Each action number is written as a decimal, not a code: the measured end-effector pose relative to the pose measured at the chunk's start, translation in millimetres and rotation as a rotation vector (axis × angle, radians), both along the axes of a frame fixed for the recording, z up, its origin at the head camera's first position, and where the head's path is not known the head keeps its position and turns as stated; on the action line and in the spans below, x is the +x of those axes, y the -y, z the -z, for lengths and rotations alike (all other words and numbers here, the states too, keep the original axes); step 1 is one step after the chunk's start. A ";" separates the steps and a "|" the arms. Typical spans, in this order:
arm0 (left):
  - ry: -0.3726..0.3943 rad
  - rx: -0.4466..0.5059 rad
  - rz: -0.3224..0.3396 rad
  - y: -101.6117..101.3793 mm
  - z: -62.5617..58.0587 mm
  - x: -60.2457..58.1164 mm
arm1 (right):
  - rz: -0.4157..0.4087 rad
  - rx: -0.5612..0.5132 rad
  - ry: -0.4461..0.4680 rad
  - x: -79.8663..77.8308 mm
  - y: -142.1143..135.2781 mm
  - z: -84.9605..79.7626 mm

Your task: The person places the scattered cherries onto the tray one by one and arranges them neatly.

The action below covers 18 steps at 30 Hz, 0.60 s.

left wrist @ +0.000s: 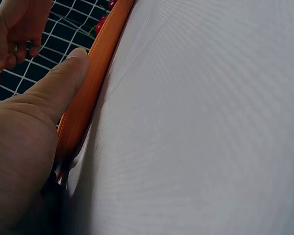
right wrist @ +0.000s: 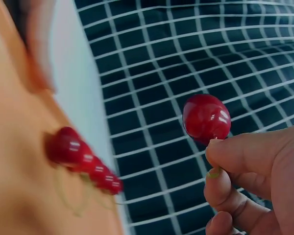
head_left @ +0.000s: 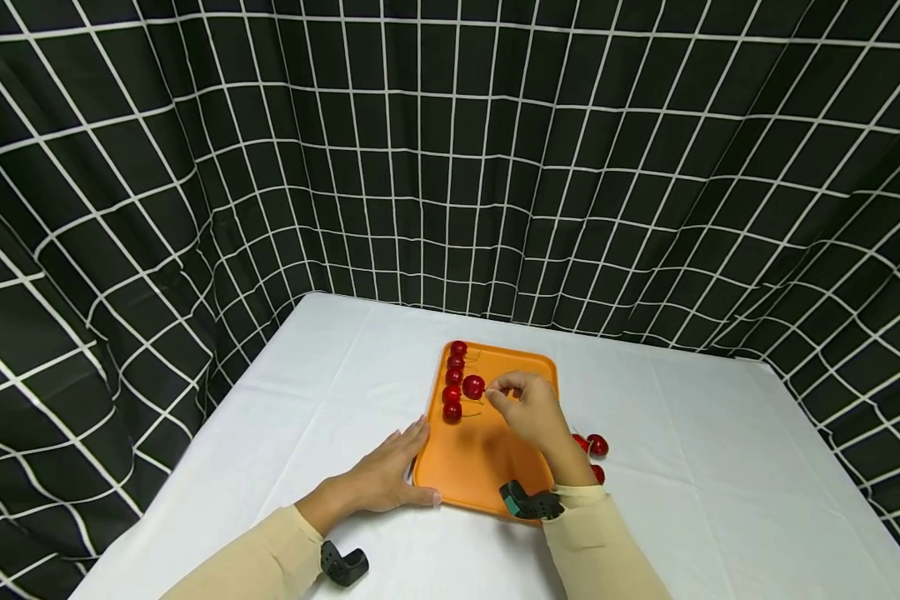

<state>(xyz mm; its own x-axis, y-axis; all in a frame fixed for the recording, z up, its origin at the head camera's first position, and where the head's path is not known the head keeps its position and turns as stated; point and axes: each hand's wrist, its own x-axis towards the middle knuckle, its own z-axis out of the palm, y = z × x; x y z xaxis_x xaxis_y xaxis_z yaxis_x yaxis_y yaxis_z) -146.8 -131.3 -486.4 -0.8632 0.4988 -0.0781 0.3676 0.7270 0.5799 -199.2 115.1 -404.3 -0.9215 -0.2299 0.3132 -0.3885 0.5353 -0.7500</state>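
My right hand [head_left: 528,407] pinches a red cherry [right wrist: 206,118] by its stem, between thumb and index finger, above the orange tray [head_left: 480,467]. In the right wrist view the cherry hangs beyond the fingertips. A column of several cherries [head_left: 452,412] with stems runs along the tray's left side. My left hand [head_left: 382,475] lies at the tray's lower left corner, fingers straight along the left edge and thumb [left wrist: 63,81] stretched along the near edge. The left wrist view shows this thumb against the orange rim.
Several more cherries [head_left: 597,446] lie on the white tablecloth [head_left: 690,483] to the right of the tray, partly hidden by my right forearm. A black curtain with a white grid [head_left: 435,167] hangs behind the table and at both sides.
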 end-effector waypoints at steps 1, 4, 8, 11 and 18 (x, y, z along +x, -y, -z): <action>-0.001 -0.002 0.002 0.0 0.0 0.1 | -0.003 0.005 0.019 -1.0 2.8 4.1; -0.001 -0.006 0.003 0.2 -0.1 0.1 | -0.003 0.028 0.077 -4.3 9.3 16.8; -0.001 -0.013 -0.003 1.1 1.4 -0.2 | -0.021 0.060 0.139 -8.3 15.9 31.2; -0.002 -0.015 -0.002 1.7 2.9 -0.5 | -0.037 0.093 0.180 -9.2 20.2 39.0; 0.001 -0.009 0.003 1.1 1.4 0.4 | -0.041 0.154 0.259 -8.1 26.0 49.5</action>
<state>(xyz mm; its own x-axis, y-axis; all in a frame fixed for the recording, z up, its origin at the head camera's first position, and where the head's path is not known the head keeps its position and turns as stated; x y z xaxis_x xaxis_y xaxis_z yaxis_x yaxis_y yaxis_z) -146.4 -132.5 -487.8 -0.8618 0.5003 -0.0836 0.3688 0.7311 0.5739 -207.3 89.1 -453.8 -0.9550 -0.2955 0.0274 -0.2185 0.6379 -0.7384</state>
